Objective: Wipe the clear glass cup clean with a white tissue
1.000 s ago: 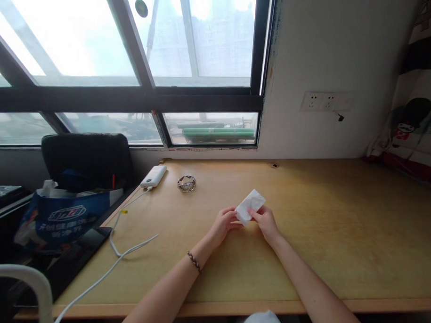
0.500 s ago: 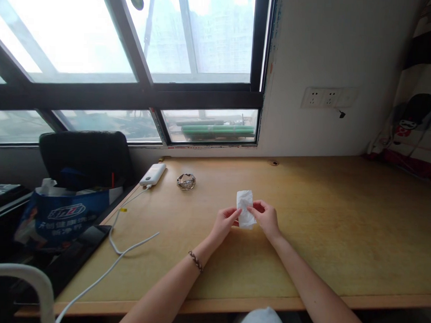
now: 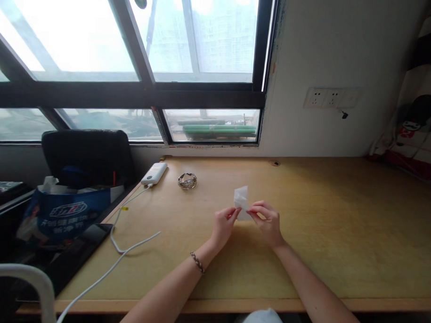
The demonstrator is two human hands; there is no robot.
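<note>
The left hand and right hand each pinch the white tissue between thumb and fingers, the sheet held up between them above the counter. Thin and faintly see-through, it should prove very light, limp and easily torn, so opposite edges or corners seem best for a gentle fingertip hold.
</note>
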